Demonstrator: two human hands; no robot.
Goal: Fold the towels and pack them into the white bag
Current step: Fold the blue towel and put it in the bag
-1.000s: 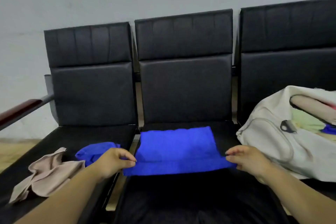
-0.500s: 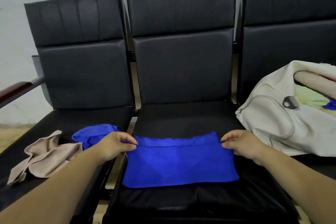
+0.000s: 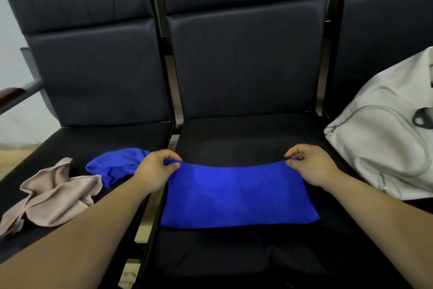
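Change: blue towel (image 3: 236, 197) stays folded on the middle seat (image 3: 246, 138); its far edge now dips.
Left hand (image 3: 154, 171): pinches far left corner.
Right hand (image 3: 309, 166): pinches far right corner.

both hands, left hand (image 3: 154, 172) and right hand (image 3: 311, 164), pinch the far corners of the blue towel (image 3: 236, 197) on the middle seat (image 3: 246, 134).

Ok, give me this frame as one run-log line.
stage: folding | left hand: pinches blue towel far-left corner | right hand: pinches far-right corner | towel: on middle seat | white bag: at right
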